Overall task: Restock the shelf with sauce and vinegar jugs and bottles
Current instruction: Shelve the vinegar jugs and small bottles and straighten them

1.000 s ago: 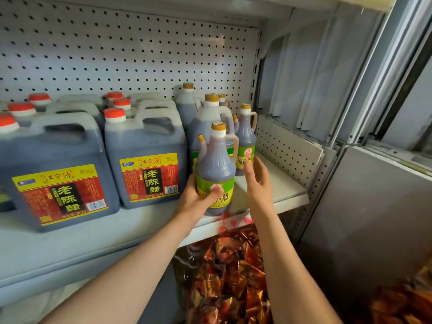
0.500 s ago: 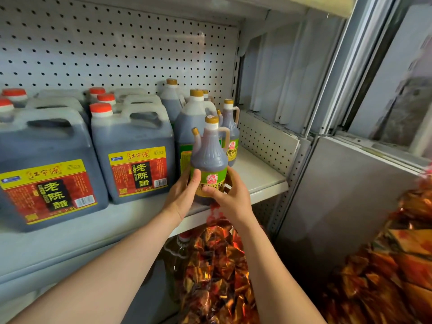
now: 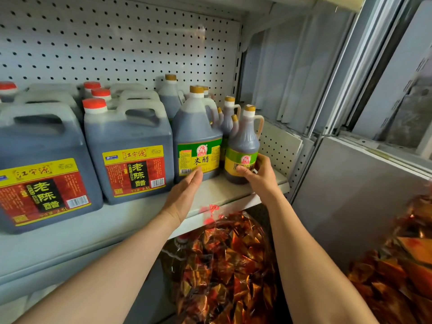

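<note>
I see a pale grey shelf (image 3: 121,220) backed by white pegboard (image 3: 117,43). On its left stand big square vinegar jugs with red caps; the nearest jug (image 3: 39,174) is cut off at the left edge, and a second jug (image 3: 131,150) stands just right of it, both with red and yellow labels. More jugs sit behind them. Right of these is a tall green-labelled jug (image 3: 197,139) with a gold cap, and further gold-capped bottles stand behind it. At the shelf's right end, near the front edge, a small handled bottle (image 3: 244,146) stands upright on the shelf, just beside the green-labelled jug. My right hand (image 3: 261,176) grips the bottle's lower part, fingers curled round its yellow label. My left hand (image 3: 184,192) is released, fingers straight, fingertips touching the bottom of the green-labelled jug's label. Below the shelf lies a clear bag of red and gold wrapped sweets (image 3: 224,265).
</note>
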`<state>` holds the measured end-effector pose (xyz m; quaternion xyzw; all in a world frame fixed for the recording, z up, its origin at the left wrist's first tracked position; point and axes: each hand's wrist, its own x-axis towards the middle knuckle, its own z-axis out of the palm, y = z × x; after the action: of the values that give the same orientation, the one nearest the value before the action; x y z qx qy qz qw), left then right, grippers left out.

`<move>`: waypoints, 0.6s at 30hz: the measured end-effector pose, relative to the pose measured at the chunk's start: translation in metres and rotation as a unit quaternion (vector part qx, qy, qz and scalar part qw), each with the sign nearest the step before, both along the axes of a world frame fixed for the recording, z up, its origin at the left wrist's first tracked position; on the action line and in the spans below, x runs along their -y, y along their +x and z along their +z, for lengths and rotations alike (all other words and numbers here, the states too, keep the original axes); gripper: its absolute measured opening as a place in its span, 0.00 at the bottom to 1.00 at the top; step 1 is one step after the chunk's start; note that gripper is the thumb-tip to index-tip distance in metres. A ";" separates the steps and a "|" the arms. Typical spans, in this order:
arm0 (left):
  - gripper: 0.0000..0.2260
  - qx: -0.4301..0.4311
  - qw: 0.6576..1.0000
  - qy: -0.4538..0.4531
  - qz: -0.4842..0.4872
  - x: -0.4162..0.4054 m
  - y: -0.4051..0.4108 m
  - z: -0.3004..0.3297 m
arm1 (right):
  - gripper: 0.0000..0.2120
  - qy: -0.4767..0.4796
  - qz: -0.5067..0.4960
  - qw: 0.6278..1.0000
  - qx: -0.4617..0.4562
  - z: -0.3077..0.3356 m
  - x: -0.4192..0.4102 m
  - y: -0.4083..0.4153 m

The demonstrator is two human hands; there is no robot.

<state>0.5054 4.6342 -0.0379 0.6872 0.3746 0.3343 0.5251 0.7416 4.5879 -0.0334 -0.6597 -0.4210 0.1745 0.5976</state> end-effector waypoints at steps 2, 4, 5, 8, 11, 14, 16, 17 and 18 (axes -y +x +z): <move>0.42 0.006 1.000 -0.005 0.003 0.001 0.000 0.001 | 0.33 -0.004 0.009 1.000 0.003 -0.001 -0.008 0.004; 0.41 0.007 1.000 -0.003 0.007 0.004 -0.001 0.003 | 0.32 -0.010 0.015 1.000 0.008 -0.001 -0.014 0.006; 0.39 0.012 1.000 -0.002 0.007 0.005 -0.001 0.004 | 0.32 -0.014 0.015 1.000 0.011 -0.001 -0.017 0.006; 0.29 0.022 1.000 0.000 0.002 0.009 -0.002 0.007 | 0.32 -0.021 0.005 0.999 0.024 0.001 -0.023 0.003; 0.22 0.012 1.000 0.008 0.003 0.010 -0.001 0.008 | 0.32 -0.027 -0.005 0.999 0.038 0.002 -0.024 -0.001; 0.22 0.000 1.000 0.026 0.014 0.010 0.000 0.007 | 0.37 -0.054 -0.011 0.998 0.043 0.009 -0.018 -0.006; 0.26 -0.017 0.999 0.044 0.024 0.011 -0.001 0.008 | 0.46 -0.069 -0.018 0.997 0.038 0.016 -0.009 -0.016; 0.27 -0.025 0.998 0.045 0.024 0.012 -0.002 0.011 | 0.50 -0.075 -0.026 0.996 0.035 0.019 -0.002 -0.022; 0.29 -0.030 0.998 0.041 0.024 0.013 -0.003 0.013 | 0.52 -0.082 -0.034 0.995 0.038 0.021 0.006 -0.028</move>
<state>0.5027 4.6212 -0.0246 0.7085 0.3925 0.3409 0.4773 0.7135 4.5816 -0.0124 -0.7263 -0.4055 0.1628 0.5307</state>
